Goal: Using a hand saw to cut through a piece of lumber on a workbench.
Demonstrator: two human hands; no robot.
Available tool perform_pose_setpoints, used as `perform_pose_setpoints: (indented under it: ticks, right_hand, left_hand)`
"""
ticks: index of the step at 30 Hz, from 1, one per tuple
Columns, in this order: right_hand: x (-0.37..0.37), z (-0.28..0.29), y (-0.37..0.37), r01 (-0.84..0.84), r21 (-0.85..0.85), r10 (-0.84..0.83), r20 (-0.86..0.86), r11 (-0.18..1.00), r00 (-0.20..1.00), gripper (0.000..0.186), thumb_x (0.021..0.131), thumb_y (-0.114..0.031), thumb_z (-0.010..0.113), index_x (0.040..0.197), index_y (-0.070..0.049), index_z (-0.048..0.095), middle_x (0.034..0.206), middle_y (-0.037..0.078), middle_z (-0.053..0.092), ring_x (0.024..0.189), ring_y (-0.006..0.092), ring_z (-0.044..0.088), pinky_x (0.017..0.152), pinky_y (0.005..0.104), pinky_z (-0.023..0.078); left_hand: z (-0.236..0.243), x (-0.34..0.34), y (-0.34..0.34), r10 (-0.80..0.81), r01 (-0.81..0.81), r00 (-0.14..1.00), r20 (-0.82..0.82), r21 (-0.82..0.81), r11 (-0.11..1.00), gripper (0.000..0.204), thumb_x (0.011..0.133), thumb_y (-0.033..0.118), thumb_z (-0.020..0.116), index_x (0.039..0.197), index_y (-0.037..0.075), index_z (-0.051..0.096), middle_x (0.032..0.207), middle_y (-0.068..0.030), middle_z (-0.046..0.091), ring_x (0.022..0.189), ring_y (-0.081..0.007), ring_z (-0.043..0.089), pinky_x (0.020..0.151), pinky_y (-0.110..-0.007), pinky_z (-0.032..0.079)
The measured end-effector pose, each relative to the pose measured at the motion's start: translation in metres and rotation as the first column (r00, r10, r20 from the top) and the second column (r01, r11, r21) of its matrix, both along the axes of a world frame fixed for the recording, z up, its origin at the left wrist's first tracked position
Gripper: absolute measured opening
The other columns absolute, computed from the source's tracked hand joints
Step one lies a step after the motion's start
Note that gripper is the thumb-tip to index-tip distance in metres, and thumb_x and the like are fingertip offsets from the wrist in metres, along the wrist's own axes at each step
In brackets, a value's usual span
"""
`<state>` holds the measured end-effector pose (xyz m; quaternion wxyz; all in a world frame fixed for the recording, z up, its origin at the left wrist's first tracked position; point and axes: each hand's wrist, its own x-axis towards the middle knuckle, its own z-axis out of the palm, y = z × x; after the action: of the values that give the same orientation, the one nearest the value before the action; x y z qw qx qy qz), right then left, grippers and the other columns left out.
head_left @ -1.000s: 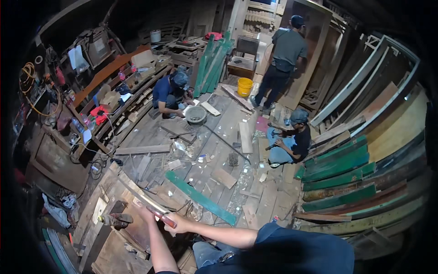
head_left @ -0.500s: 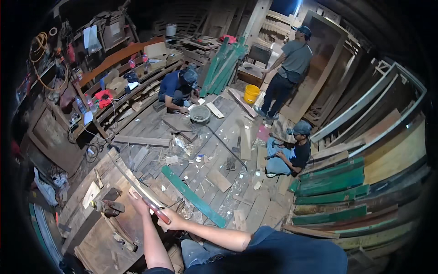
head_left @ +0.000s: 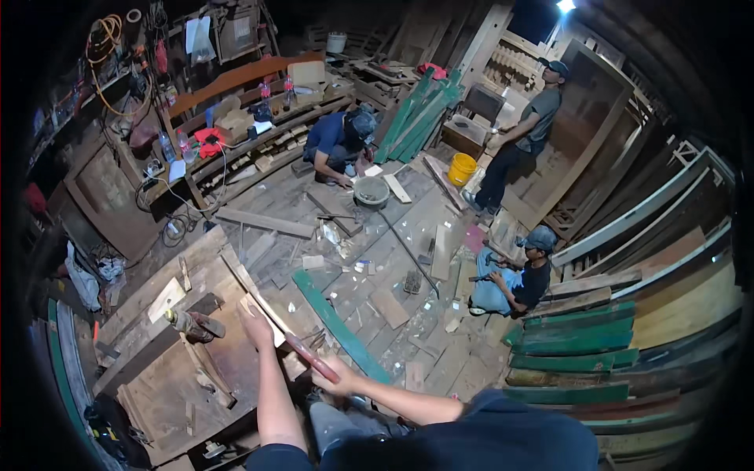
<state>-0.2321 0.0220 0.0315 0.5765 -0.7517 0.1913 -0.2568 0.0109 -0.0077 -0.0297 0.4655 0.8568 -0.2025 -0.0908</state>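
While the pale wooden strip (head_left: pixel 269 314) was probably best held steady and the reddish-brown handle (head_left: pixel 309 353) aligned with it, the handle was gripped in the closed right hand (head_left: pixel 334 377), and the strip was set beyond, seemingly touched by the left hand (head_left: pixel 256 326), whose closure could not be told.

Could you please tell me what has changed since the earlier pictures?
The right hand, gripping the red-brown handle, has moved rightward, away from the left hand. The standing co-worker has turned left. The left hand remains at the pale wood; the yellow bucket stayed put.
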Motion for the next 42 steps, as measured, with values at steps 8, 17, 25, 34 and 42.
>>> perform_pose_setpoints:
  ticks: [8,17,25,34,42]
  right_hand:
    - [-0.054,0.026,0.034,-0.067,0.006,0.067,-0.005,0.998,0.998,0.022,0.077,-0.008,0.060,0.065,-0.004,0.043,0.056,0.008,0.042,0.048,0.0213,0.042,0.051,0.0348,0.037]
    - [0.045,0.019,-0.017,-0.004,-0.118,0.025,0.178,0.993,0.984,0.021,0.077,-0.011,0.063,0.071,0.000,0.046,0.059,0.010,0.040,0.053,0.0194,0.043,0.054,0.0356,0.039]
    - [-0.009,0.019,0.030,-0.006,-0.063,0.008,0.045,0.998,0.999,0.021,0.079,-0.006,0.059,0.064,-0.004,0.045,0.055,0.010,0.042,0.049,0.0225,0.045,0.052,0.0369,0.039]
    - [-0.008,0.001,0.031,0.001,0.009,-0.001,-0.010,1.000,1.000,0.020,0.077,-0.012,0.065,0.076,-0.001,0.048,0.061,0.007,0.043,0.054,0.0181,0.043,0.053,0.0348,0.038]
    - [0.013,0.018,0.023,-0.025,0.083,0.016,0.112,0.996,0.994,0.023,0.078,-0.008,0.061,0.066,-0.004,0.041,0.055,0.008,0.038,0.049,0.0190,0.041,0.051,0.0360,0.037]
  left_hand:
    - [0.011,-0.006,0.003,0.077,-0.077,0.997,-0.014,0.014,0.997,0.051,0.099,0.031,0.035,0.138,-0.001,0.034,0.137,-0.0247,0.042,0.127,-0.0394,0.041,0.104,-0.042,0.033]
    - [0.008,-0.005,0.000,0.047,-0.048,0.998,0.045,0.014,0.999,0.052,0.099,0.034,0.036,0.139,0.001,0.036,0.138,-0.0244,0.042,0.127,-0.0375,0.041,0.104,-0.042,0.033]
    - [0.001,0.003,0.014,0.032,-0.035,0.991,0.127,0.022,0.999,0.051,0.099,0.031,0.036,0.134,-0.005,0.038,0.133,-0.0274,0.045,0.124,-0.0403,0.043,0.102,-0.043,0.034]
    - [-0.003,0.000,0.005,0.011,-0.015,0.998,0.067,0.059,0.998,0.051,0.099,0.030,0.034,0.137,-0.003,0.036,0.136,-0.0257,0.043,0.126,-0.0386,0.042,0.104,-0.042,0.033]
    - [0.000,0.007,0.012,0.038,-0.043,0.996,0.082,0.056,0.998,0.049,0.100,0.030,0.033,0.135,-0.004,0.037,0.136,-0.0260,0.043,0.125,-0.0394,0.042,0.102,-0.042,0.035]
